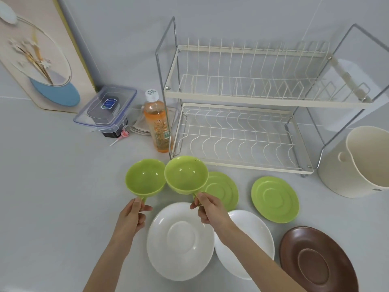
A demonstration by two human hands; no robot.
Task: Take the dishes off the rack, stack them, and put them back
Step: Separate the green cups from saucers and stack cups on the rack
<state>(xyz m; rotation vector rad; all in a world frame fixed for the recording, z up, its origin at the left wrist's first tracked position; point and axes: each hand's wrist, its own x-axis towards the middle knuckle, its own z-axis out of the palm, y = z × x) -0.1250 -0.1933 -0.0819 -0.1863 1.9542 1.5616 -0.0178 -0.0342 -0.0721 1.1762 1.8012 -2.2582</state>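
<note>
Green cups held by their handles in front of the empty rack [237, 114], one in each hand.

Left hand [131, 216] pinches the left cup [145, 179] by its handle; right hand [208, 207] does the same with the right cup [186, 174], rims touching, likely so one can nest in the other. Nearer than the rack lie two green saucers [274, 199], two white plates [181, 241] and a brown plate [317, 260]. Left of the rack stands a bottle [156, 125], close to its corner post; a tub [357, 163] stands right.
</note>
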